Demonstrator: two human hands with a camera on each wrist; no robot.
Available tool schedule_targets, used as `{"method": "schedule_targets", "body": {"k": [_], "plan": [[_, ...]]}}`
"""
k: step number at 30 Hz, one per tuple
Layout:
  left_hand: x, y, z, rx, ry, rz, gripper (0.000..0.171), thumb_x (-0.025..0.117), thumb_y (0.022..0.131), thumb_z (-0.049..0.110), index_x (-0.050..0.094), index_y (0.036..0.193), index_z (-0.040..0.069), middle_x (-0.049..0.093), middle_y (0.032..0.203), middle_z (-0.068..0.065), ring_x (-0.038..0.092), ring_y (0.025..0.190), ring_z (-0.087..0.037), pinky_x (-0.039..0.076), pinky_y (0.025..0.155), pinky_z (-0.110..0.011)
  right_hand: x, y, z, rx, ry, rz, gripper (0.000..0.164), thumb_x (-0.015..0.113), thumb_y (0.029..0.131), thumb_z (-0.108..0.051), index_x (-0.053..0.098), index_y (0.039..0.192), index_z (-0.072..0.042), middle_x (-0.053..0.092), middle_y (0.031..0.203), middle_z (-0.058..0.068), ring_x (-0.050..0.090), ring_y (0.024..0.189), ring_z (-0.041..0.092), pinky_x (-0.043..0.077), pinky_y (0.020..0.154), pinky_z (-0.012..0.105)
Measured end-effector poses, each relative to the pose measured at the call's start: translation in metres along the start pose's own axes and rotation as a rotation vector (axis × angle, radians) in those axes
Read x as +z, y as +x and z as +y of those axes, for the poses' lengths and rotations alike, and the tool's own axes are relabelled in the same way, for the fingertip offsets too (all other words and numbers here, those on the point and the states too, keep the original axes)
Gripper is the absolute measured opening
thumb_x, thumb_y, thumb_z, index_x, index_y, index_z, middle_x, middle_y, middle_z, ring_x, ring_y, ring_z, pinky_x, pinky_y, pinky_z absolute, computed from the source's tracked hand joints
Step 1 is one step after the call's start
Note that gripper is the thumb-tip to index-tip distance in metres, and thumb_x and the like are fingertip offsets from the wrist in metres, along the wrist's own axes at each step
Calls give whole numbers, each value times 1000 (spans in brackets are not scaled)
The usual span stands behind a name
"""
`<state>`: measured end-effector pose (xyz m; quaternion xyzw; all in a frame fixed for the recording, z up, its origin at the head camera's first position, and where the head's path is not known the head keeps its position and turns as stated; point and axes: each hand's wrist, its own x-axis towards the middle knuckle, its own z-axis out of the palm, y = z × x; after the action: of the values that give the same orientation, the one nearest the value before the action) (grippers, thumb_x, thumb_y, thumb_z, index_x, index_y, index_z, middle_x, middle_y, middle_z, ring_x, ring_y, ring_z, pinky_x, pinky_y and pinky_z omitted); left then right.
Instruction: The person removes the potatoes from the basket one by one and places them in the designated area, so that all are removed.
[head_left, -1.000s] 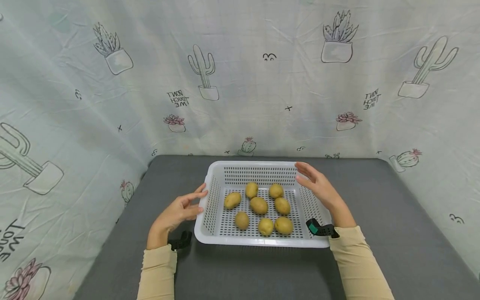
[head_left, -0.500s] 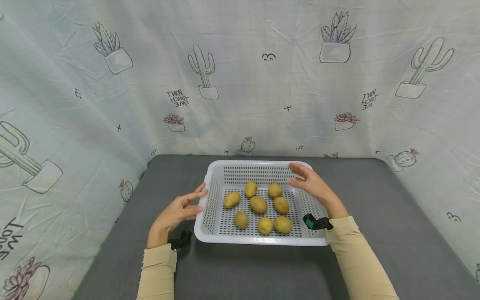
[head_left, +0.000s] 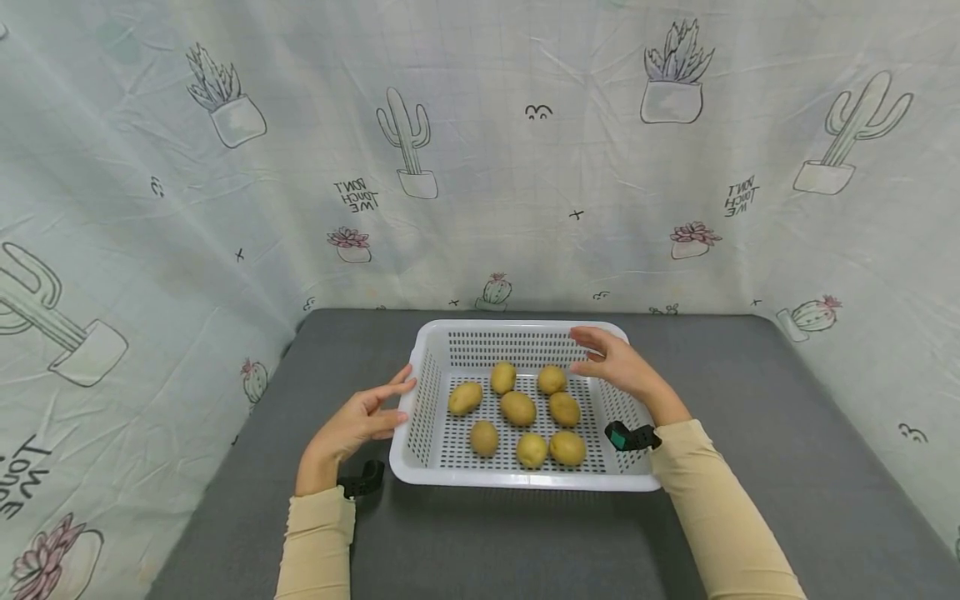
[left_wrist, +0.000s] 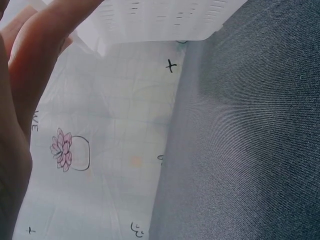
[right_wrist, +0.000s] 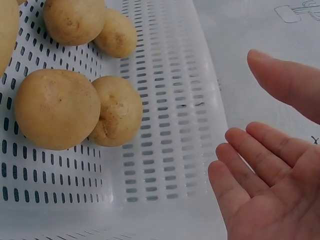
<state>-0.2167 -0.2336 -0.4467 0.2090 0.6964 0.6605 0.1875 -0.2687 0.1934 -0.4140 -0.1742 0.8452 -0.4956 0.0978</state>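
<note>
A white plastic basket (head_left: pixel 525 480) with slotted walls and floor stands on the grey table. Several potatoes (head_left: pixel 518 409) lie spread over its floor; some also show in the right wrist view, including a large round potato (right_wrist: pixel 57 109). At the basket's left rim is my left hand (head_left: pixel 351 425), its thumb and fingertips touching the edge. Over the right part of the basket hovers my right hand (head_left: pixel 622 367), thumb and fingers apart, holding nothing. The right wrist view shows its palm and extended fingers (right_wrist: pixel 270 155) away from the potatoes.
A dark grey cloth (head_left: pixel 525 550) covers the table. Behind and beside it hangs a pale curtain (head_left: pixel 487 167) printed with cacti and succulents. Each wrist wears a black strap, such as the right strap (head_left: pixel 633 437).
My right hand has moved left, farther in over the basket. The left hand stays at the rim, and the potatoes lie as before.
</note>
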Motion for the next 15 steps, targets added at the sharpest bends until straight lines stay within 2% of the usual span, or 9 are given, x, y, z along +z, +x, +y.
{"method": "schedule_targets", "body": {"k": [7, 15], "plan": [[0, 1, 0, -1, 5, -4, 61, 62, 91, 5, 35, 145, -1, 6, 161, -4, 61, 111, -16, 54, 83, -30, -1, 8, 3, -1, 15, -28, 67, 65, 90, -9, 29, 146, 2, 28, 152, 22, 24, 140, 39, 20, 114, 53], [-1, 1, -2, -10, 13, 16, 61, 63, 90, 5, 36, 144, 0, 8, 161, -4, 60, 112, -17, 54, 83, -30, 1, 14, 6, -13, 6, -73, 66, 66, 88, -8, 32, 144, 5, 33, 149, 25, 28, 138, 41, 22, 113, 54]]}}
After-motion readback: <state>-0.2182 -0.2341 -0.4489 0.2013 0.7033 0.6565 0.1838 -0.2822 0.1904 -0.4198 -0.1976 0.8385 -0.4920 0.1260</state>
